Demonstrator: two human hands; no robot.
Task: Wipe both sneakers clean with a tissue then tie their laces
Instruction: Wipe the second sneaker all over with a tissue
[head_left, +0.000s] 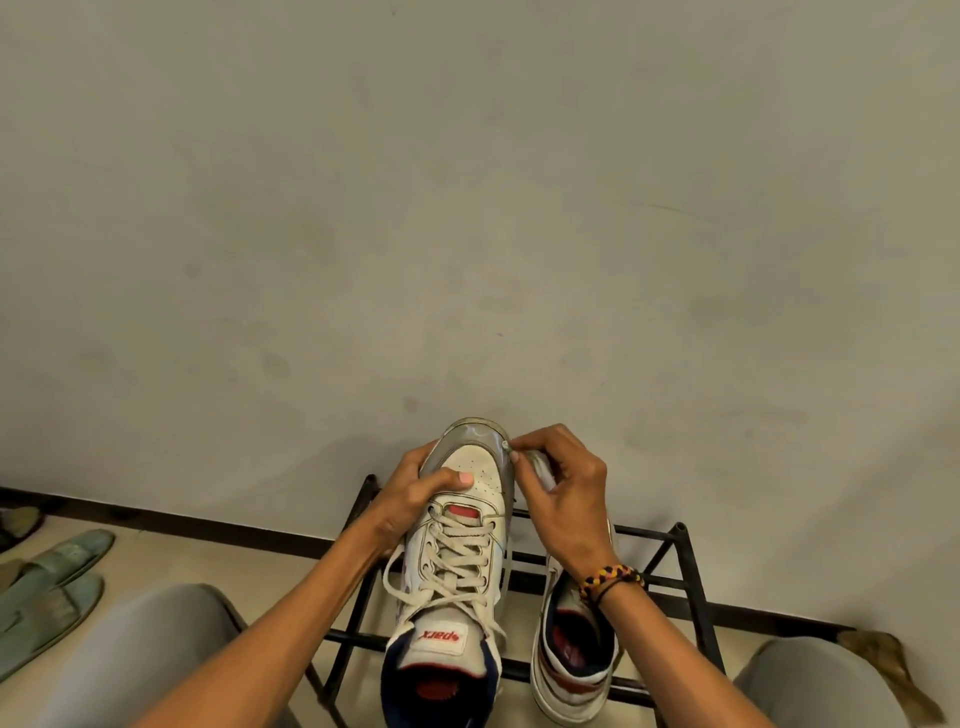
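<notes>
Gripping raised sneaker at toe: left hand, fingers curled round | right hand pinching tissue against toe's right side | second sneaker on rack, right of raised sneaker

White lace-up sneaker sitting left of 2nd white sneaker, both on black metal rack; green slippers lying far left.

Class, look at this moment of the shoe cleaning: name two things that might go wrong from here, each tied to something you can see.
1. The left hand holds the raised sneaker only near its toe while the right hand rubs the tissue against its side; it may twist or slip.
2. Its loose laces dangle over the metal rack and might snag on a bar.
3. The second sneaker rests on thin bars and could be knocked off.
</notes>
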